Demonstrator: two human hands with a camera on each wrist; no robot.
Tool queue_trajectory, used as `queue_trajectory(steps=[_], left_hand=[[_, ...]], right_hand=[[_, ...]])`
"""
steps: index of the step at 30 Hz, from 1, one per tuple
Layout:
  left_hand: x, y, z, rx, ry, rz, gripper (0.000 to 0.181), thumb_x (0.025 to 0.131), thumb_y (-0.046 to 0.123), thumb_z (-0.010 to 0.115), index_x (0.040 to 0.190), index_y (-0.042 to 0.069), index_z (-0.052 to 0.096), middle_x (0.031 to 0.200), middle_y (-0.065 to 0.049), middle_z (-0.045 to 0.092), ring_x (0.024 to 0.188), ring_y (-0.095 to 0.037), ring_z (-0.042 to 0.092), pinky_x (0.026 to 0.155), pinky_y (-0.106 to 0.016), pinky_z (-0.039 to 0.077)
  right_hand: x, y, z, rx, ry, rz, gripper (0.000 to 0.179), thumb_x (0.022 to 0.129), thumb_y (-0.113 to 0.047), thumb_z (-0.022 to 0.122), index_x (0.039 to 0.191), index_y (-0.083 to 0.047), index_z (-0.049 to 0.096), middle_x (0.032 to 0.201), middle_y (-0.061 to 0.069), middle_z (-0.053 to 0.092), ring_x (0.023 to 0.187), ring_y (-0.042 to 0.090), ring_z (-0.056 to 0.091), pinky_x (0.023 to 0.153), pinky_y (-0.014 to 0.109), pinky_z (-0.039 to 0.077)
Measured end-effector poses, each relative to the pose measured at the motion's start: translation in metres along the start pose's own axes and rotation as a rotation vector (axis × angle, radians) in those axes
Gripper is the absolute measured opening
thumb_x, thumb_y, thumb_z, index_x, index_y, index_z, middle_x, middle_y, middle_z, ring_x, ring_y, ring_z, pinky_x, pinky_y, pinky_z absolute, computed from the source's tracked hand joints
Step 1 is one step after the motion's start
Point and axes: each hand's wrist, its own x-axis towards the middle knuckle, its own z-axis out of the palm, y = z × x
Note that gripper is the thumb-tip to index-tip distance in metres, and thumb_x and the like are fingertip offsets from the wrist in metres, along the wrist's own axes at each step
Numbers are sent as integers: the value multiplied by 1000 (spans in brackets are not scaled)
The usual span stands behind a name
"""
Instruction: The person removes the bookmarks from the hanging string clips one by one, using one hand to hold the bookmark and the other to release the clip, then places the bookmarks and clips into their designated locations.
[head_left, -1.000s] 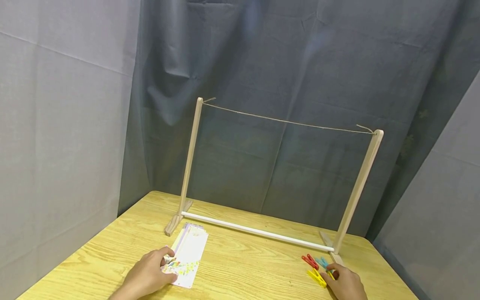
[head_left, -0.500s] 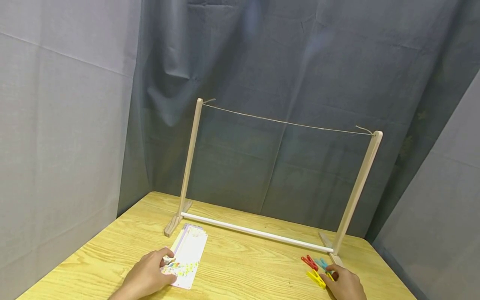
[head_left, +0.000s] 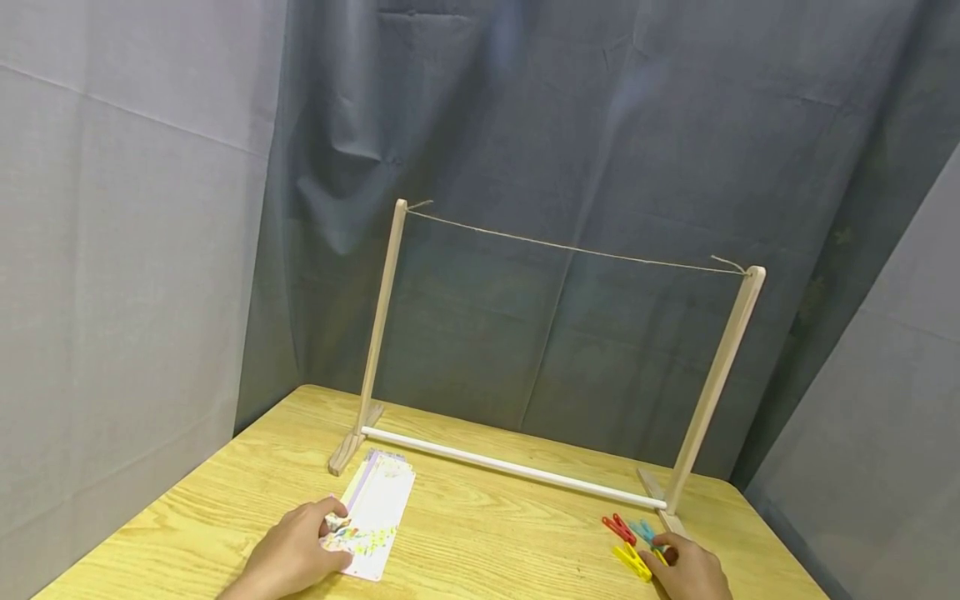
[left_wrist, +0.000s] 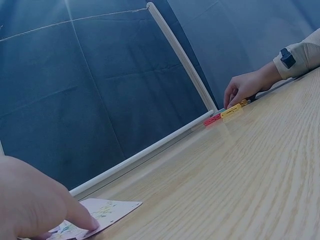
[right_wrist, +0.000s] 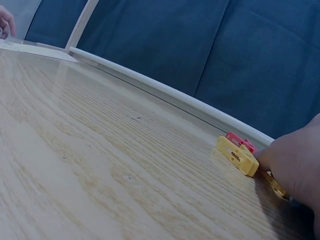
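In the head view, my left hand (head_left: 296, 546) rests on the left side of a small stack of printed cards (head_left: 382, 508). Its thumb and index finger lie apart at the stack's edge, and colourful flowers mark the top card. At the right, my right hand (head_left: 686, 568) touches a small group of plastic clothespins. A red clothespin (head_left: 618, 528) and a yellow clothespin (head_left: 632, 562) lie left of its fingertips, and a blue clothespin (head_left: 643, 531) lies just beyond. Another yellow clothespin (right_wrist: 274, 184) sits partly hidden under the hand; whether the fingers pinch it is unclear.
Behind the cards stands a wooden frame with a left post (head_left: 382, 317), a right post (head_left: 716, 392) and a white bottom rod (head_left: 517, 468). A thin string (head_left: 570, 247) spans the tops. The wood-grain table (head_left: 487, 537) ends before a dark curtain (head_left: 480, 333).
Both hands, the cards and the clothespins stay where they were. Only a very slight shift of the head view shows.
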Motion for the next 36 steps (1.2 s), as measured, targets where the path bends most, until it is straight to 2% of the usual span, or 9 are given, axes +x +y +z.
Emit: queue_trajectory(steps=[6, 13, 19, 24, 27, 32, 36], left_hand=[[0, 1, -1, -5, -4, -13, 47, 61, 28, 78, 104, 20, 60, 79, 2, 50, 67, -16, 45, 52, -32, 36], [-1, 0, 0, 8, 0, -29, 47, 62, 31, 79, 104, 21, 60, 79, 3, 50, 69, -15, 45, 52, -31, 36], [2, -1, -1, -30, 39, 1, 48, 70, 33, 77, 112, 20, 59, 78, 3, 48, 65, -14, 43, 51, -30, 36], [0, 0, 0, -42, 99, 28, 45, 74, 35, 77, 111, 18, 60, 81, 4, 51, 67, -13, 46, 52, -29, 38], [-1, 1, 3, -42, 123, 54, 41, 75, 34, 76, 110, 18, 61, 84, 6, 53, 71, -10, 48, 55, -28, 39], [0, 4, 4, -49, 166, 90, 34, 79, 32, 73, 108, 20, 62, 88, 7, 54, 70, -10, 49, 56, -27, 41], [1, 5, 3, -63, 192, 96, 30, 81, 31, 71, 108, 21, 62, 90, 7, 56, 72, -10, 51, 56, -27, 41]], right_hand=[[2, 0, -1, 6, 0, 10, 59, 81, -60, 59, 104, -6, 66, 74, -1, 57, 61, 17, 49, 55, 34, 44], [-1, -6, -3, 79, -22, 94, 65, 81, -64, 55, 103, -3, 65, 77, 0, 59, 65, 19, 49, 56, 31, 44], [2, -5, -9, 54, 61, 94, 67, 84, -64, 51, 104, -1, 64, 82, 3, 63, 66, 20, 50, 55, 33, 43], [2, -6, -13, 62, 66, 96, 78, 79, -72, 47, 107, -1, 63, 86, 6, 63, 68, 20, 52, 56, 36, 47], [0, -11, -14, 100, 62, 83, 79, 79, -73, 44, 108, -3, 63, 91, 7, 64, 71, 21, 55, 58, 38, 48], [-4, -29, -18, 173, 70, 8, 72, 84, -68, 44, 115, -5, 62, 109, 14, 62, 87, 27, 57, 68, 44, 50], [-5, -45, -17, 197, 123, -72, 61, 88, -62, 46, 114, -9, 64, 111, 11, 63, 85, 23, 58, 67, 38, 51]])
